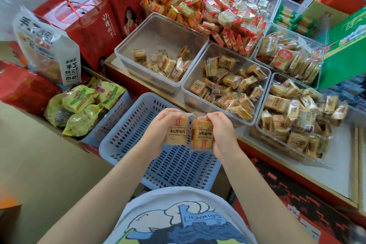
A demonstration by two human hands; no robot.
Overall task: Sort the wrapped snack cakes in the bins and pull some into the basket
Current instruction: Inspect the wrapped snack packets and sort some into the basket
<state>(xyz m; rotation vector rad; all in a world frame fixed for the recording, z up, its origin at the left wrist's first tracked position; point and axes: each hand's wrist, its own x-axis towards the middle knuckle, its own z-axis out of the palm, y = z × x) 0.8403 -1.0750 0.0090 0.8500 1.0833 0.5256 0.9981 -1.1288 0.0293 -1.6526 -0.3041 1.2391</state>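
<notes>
Two wrapped snack cakes are held up side by side, edges touching, above the blue basket (138, 130). The left cake (177, 131) sits in the left hand (158, 130), whose fingers curl round its outer edge and top. The right cake (202, 134) is gripped by the right hand (219, 132), fingers curled over its top corner and outer side; its label reads upside down against the other one's.

The basket lies directly beneath both hands, slotted all over, and nothing shows on the visible part of its floor.

Just beyond the hands, on the bench (336, 156), stand clear plastic bins. The bin (158, 25) ahead and slightly left of the hands has a small heap of the same tan cakes in its near right corner. The next bin (200, 97), straight ahead of the right hand, is about half full of them. A third bin (259, 125), to the right of the right hand, is heaped over its rim with them. Farther off behind these lie piles of orange and red packets (198, 6).

To the left of the left hand, green snack bags (79, 105) fill a carton, with a white bag (49, 49) and red gift boxes (83, 20) beyond it.
</notes>
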